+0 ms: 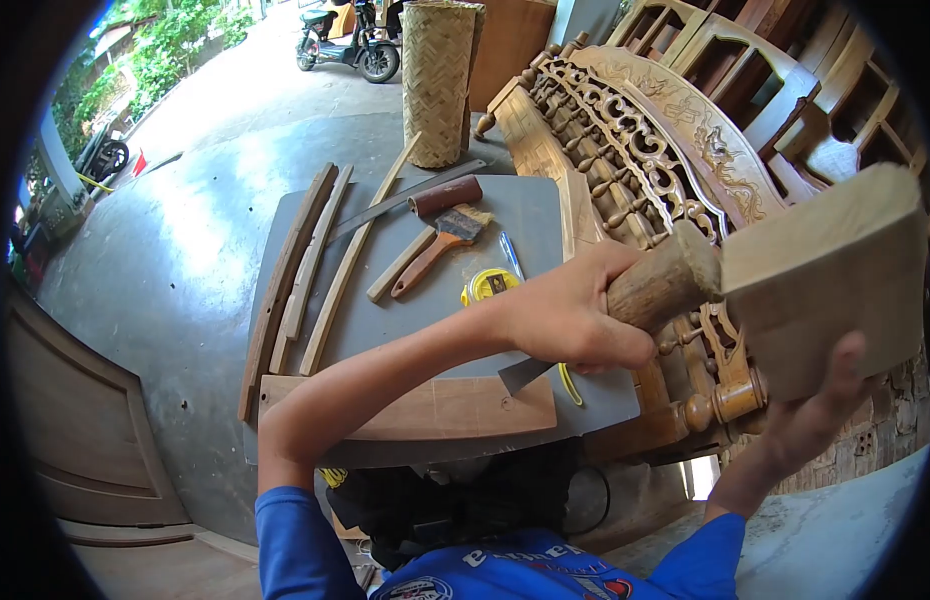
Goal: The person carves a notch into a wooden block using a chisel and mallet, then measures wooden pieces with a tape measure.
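My left hand is wrapped round the wooden handle of a chisel, whose flat metal blade points down toward a wooden board at the near edge of the grey table. At the right, a large wooden mallet head is raised beside the end of the chisel handle. My right hand is under the mallet head; its fingers are partly hidden and blurred, and the mallet's handle does not show.
On the table lie long wood strips, a saw blade, a brush, a yellow tape measure and a blue pen. A woven roll stands behind. Carved furniture leans at right; a scooter stands far back.
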A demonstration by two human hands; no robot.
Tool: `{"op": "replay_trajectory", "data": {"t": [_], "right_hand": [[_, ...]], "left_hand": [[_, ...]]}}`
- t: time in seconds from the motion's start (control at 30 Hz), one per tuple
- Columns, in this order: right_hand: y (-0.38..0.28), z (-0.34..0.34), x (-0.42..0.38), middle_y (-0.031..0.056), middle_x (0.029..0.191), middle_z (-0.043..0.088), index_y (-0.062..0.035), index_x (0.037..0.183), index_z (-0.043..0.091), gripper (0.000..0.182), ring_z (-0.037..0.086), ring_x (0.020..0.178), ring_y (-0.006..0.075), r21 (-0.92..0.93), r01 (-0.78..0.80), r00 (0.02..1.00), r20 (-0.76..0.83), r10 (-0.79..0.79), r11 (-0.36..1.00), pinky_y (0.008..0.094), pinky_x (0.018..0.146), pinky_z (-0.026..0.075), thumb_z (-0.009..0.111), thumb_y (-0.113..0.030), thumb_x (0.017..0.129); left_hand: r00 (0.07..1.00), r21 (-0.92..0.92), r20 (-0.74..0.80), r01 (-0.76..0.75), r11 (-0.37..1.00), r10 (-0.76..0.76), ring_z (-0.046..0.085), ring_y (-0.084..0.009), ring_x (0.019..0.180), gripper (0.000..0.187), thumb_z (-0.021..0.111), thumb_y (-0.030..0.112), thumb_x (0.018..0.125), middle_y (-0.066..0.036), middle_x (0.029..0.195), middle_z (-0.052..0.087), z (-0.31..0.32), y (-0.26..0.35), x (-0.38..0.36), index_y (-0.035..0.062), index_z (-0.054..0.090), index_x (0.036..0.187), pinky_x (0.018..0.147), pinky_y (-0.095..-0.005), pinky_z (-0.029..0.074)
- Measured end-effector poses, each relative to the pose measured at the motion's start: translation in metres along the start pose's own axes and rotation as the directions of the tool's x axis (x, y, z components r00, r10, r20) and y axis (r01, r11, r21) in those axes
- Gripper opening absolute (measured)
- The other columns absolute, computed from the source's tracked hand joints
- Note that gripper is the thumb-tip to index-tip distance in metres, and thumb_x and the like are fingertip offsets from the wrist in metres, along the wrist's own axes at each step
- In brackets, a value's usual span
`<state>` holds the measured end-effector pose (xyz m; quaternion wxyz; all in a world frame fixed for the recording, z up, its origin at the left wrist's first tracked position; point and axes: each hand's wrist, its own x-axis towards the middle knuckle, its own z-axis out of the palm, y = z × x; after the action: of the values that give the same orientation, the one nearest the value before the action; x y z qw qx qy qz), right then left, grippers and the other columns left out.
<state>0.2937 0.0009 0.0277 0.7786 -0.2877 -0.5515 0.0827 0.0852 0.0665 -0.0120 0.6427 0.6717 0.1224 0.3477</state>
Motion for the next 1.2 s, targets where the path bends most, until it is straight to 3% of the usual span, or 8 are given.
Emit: {"op": "replay_trajectory", "data": {"t": [0.17,0.37,0.57,0.67,0.77,0.87,0.97,1.2], "right_hand": [[-0.006,0.016,0.038,0.0104,0.125,0.041,-0.0037,0.129,0.034,0.056,0.042,0.114,0.0211,-0.072,0.189,0.974,0.14,-0.178,0.979,0.033,0.097,0.037,0.059,-0.02,0.081],[-0.006,0.028,0.06,0.0107,0.126,0.04,-0.0042,0.129,0.035,0.054,0.042,0.114,0.0214,-0.189,0.284,0.913,0.354,-0.204,0.94,0.0328,0.097,0.037,0.058,-0.018,0.081],[-0.005,0.028,0.074,0.0109,0.127,0.04,-0.0047,0.129,0.035,0.053,0.043,0.114,0.0218,-0.232,0.325,0.874,0.445,-0.197,0.917,0.0325,0.096,0.038,0.056,-0.016,0.082],[-0.008,0.035,0.084,0.0111,0.128,0.039,-0.005,0.129,0.036,0.052,0.043,0.114,0.022,-0.241,0.346,0.862,0.464,-0.205,0.907,0.0324,0.096,0.038,0.055,-0.016,0.082],[-0.01,0.036,0.083,0.0112,0.128,0.039,-0.0052,0.129,0.036,0.051,0.043,0.114,0.0222,-0.239,0.366,0.845,0.49,-0.214,0.899,0.0322,0.096,0.038,0.055,-0.015,0.082],[-0.011,0.036,0.085,0.0113,0.129,0.038,-0.0055,0.129,0.036,0.05,0.043,0.115,0.0224,-0.258,0.36,0.852,0.483,-0.203,0.897,0.0321,0.096,0.039,0.054,-0.014,0.083],[-0.004,0.031,0.086,0.0115,0.129,0.038,-0.0058,0.129,0.036,0.05,0.043,0.115,0.0226,-0.268,0.338,0.86,0.478,-0.18,0.902,0.032,0.096,0.039,0.053,-0.013,0.083],[0.016,0.014,0.081,0.0118,0.13,0.037,-0.0064,0.13,0.037,0.048,0.043,0.115,0.023,-0.288,0.291,0.873,0.47,-0.13,0.912,0.0316,0.096,0.04,0.051,-0.01,0.084]], "left_hand": [[0.98,0.063,0.012,-0.201,0.978,0.201,0.048,-0.0091,0.039,0.015,0.058,0.006,0.063,-0.003,0.05,0.049,0.001,-0.011,0.005,-0.0014,0.051,0.075,0.035,-0.0226,0.035],[0.999,-0.19,-0.045,-0.019,0.982,0.011,0.046,-0.0101,0.036,0.012,0.056,0.002,0.063,-0.004,0.048,0.048,-0.006,0.001,-0.001,-0.0011,0.05,0.073,0.032,-0.0231,0.034],[0.997,-0.011,0.042,-0.063,0.998,0.064,0.045,-0.0073,0.042,0.017,0.058,0.005,0.062,-0.002,0.055,0.047,-0.003,-0.005,-0.003,0.0012,0.05,0.076,0.038,-0.0203,0.035],[1.0,0.011,0.015,0.018,1.0,-0.019,0.045,-0.0059,0.045,0.016,0.059,0.006,0.062,0.0,0.058,0.048,-0.003,0.001,-0.003,0.0023,0.051,0.075,0.041,-0.0203,0.035],[0.996,0.021,0.027,-0.086,0.996,0.085,0.046,-0.0057,0.046,0.017,0.06,0.006,0.062,0.0,0.059,0.05,-0.006,-0.005,-0.002,0.002,0.052,0.076,0.04,-0.0204,0.035],[0.999,-0.033,0.046,-0.008,0.999,0.009,0.046,-0.0061,0.045,0.017,0.059,0.006,0.061,0.0,0.059,0.05,-0.005,0.001,-0.002,0.0018,0.052,0.076,0.04,-0.0206,0.036],[0.998,0.009,-0.016,-0.059,0.998,0.059,0.047,-0.0084,0.039,0.016,0.059,0.005,0.061,-0.002,0.049,0.049,-0.002,-0.002,0.0,-0.0017,0.052,0.074,0.035,-0.0222,0.035],[1.0,-0.186,0.006,-0.009,0.983,0.011,0.047,-0.0089,0.042,0.018,0.056,0.0,0.06,-0.002,0.054,0.049,-0.01,-0.001,-0.003,-0.0007,0.051,0.077,0.036,-0.0226,0.036]]}}
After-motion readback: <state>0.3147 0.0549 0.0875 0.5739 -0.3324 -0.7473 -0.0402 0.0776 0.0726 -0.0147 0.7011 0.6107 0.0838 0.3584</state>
